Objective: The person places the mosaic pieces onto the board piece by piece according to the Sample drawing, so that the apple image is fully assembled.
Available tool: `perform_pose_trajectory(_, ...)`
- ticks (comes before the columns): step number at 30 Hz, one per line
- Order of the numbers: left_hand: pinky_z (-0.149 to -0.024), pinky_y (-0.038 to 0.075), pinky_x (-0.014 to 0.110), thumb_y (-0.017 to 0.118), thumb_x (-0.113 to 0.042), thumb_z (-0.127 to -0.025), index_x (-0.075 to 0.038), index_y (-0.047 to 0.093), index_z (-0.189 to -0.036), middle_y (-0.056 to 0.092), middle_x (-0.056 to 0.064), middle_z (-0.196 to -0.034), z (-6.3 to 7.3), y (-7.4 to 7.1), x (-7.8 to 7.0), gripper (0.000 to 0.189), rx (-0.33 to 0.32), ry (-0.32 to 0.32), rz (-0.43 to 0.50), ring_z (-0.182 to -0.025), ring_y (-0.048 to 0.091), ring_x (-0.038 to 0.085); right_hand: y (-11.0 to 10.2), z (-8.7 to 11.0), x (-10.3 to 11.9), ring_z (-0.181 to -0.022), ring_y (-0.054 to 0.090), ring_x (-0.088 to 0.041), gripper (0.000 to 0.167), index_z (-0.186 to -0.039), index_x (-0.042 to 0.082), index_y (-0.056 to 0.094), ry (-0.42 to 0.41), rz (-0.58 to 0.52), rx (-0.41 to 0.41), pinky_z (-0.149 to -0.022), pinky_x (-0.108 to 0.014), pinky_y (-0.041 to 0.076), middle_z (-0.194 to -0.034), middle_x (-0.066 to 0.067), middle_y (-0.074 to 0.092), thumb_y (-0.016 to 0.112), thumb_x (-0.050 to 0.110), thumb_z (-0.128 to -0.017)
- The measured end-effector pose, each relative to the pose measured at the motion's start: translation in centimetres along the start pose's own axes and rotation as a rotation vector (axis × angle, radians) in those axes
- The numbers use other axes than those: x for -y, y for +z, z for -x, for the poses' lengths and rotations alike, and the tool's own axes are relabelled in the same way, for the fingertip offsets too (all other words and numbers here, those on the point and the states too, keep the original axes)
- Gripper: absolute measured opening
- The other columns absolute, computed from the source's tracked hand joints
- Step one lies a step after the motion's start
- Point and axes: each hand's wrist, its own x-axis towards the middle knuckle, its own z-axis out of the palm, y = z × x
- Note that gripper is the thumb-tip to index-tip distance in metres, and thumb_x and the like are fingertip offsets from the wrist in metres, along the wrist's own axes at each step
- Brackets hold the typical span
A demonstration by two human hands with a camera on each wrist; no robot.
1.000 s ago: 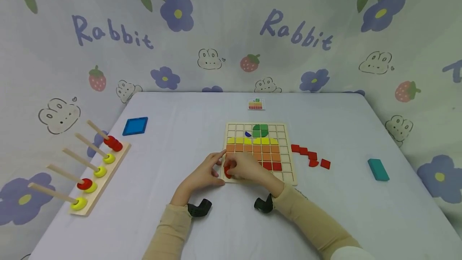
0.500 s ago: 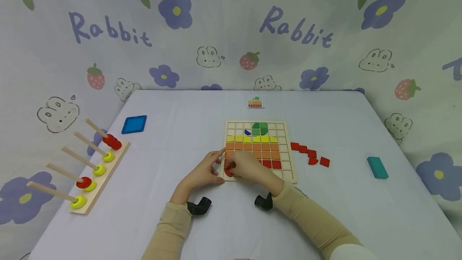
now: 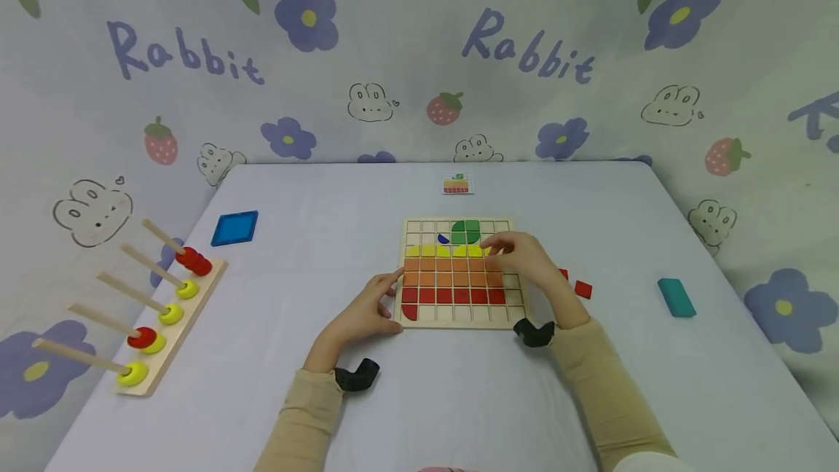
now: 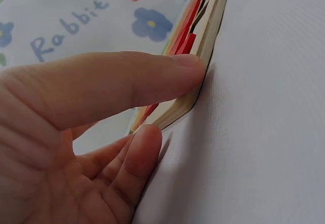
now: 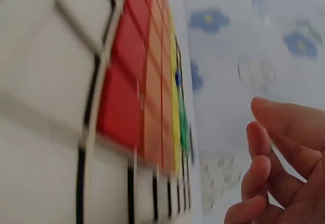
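Observation:
A wooden grid board [image 3: 481, 315] bears a red row, orange rows, a yellow row with curved tops, green leaf-like pieces [image 3: 467, 231] and a small blue piece [image 3: 443, 239]. In its near-left corner cell sits a red rounded piece [image 3: 409, 312]. My left hand [image 3: 367, 308] rests at the board's left side; in the left wrist view the thumb [image 4: 127, 76] lies over the corner's edge and the other fingers touch the side. Over the board's right part hovers my right hand [image 3: 527, 257], its fingers loosely bent with nothing between them, also in the right wrist view.
Loose red tiles [image 3: 583, 290] lie right of the board, partly hidden by my right hand. A small pattern card [image 3: 457, 183] is behind it. Left stand a peg rack [image 3: 186, 317] with red and yellow rings and a blue tray [image 3: 234, 228]; far right lies a teal block [image 3: 676, 298].
My right hand has let go of the red rounded piece in the near-left cell and moved right and away across the board. My left hand has stayed at the board's left side.

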Motion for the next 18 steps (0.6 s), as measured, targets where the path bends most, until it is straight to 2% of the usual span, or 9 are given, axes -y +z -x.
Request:
perform_pose_trajectory(3, -0.068, 0.045, 0.027, 0.079, -0.001, -0.068, -0.017, 0.025, -0.147, 0.035, 0.015, -0.131, 0.1, 0.0, -0.1, 0.097, -0.005, 0.006, -0.019, -0.074, 0.05, 0.016, -2.2, 0.0, -2.5, -0.084, 0.051, -0.023, 0.033, -0.115, 0.007, 0.063, 0.075, -0.083, -0.05, -0.068, -0.031, 0.041, -0.098, -0.011, 0.059, 0.067, 0.016, -0.083)
perform_pose_trajectory(6, -0.068, 0.044, 0.027, 0.079, -0.002, -0.068, -0.017, 0.025, -0.147, 0.035, 0.014, -0.132, 0.2, 0.0, -0.2, 0.097, -0.004, -0.003, -0.035, -0.074, 0.05, 0.016, -3.6, 0.4, -4.8, -0.09, 0.05, -0.025, 0.035, -0.118, 0.008, 0.06, 0.155, -0.108, -0.089, -0.072, -0.031, 0.041, -0.107, -0.013, 0.057, 0.066, 0.018, -0.085)
perform_pose_trajectory(7, -0.068, 0.044, 0.027, 0.079, -0.002, -0.068, -0.018, 0.025, -0.147, 0.035, 0.014, -0.132, 0.2, 0.0, -0.2, 0.097, -0.004, -0.009, -0.038, -0.074, 0.049, 0.016, -4.0, 0.5, -5.4, -0.093, 0.049, -0.025, 0.036, -0.119, 0.008, 0.06, 0.177, -0.093, -0.097, -0.075, -0.031, 0.041, -0.109, -0.014, 0.056, 0.065, 0.018, -0.085)
perform_pose_trajectory(11, -0.067, 0.044, 0.027, 0.079, -0.002, -0.068, -0.018, 0.025, -0.147, 0.035, 0.014, -0.132, 0.3, 0.1, -0.2, 0.097, -0.003, -0.013, -0.039, -0.074, 0.049, 0.015, -4.7, 1.2, -6.9, -0.095, 0.049, -0.028, 0.039, -0.123, 0.009, 0.058, 0.265, 0.0, -0.089, -0.07, -0.031, 0.043, -0.114, -0.015, 0.054, 0.064, 0.022, -0.086)
perform_pose_trajectory(13, -0.067, 0.044, 0.027, 0.079, -0.002, -0.068, -0.018, 0.025, -0.147, 0.035, 0.014, -0.132, 0.2, 0.1, -0.1, 0.097, -0.002, -0.006, -0.039, -0.074, 0.049, 0.016, -4.7, 1.3, -7.1, -0.098, 0.049, -0.03, 0.042, -0.123, 0.008, 0.057, 0.274, 0.06, -0.065, -0.072, -0.033, 0.044, -0.116, -0.017, 0.053, 0.065, 0.025, -0.085)
perform_pose_trajectory(18, -0.068, 0.044, 0.027, 0.078, -0.002, -0.069, -0.018, 0.025, -0.147, 0.034, 0.015, -0.133, 0.0, 0.0, 0.0, 0.096, 0.001, 0.013, -0.029, -0.074, 0.049, 0.016, -4.8, 1.2, -7.2, -0.106, 0.046, -0.033, 0.041, -0.119, 0.007, 0.061, 0.256, 0.142, -0.015, -0.087, -0.045, 0.04, -0.118, -0.02, 0.052, 0.067, 0.025, -0.083)
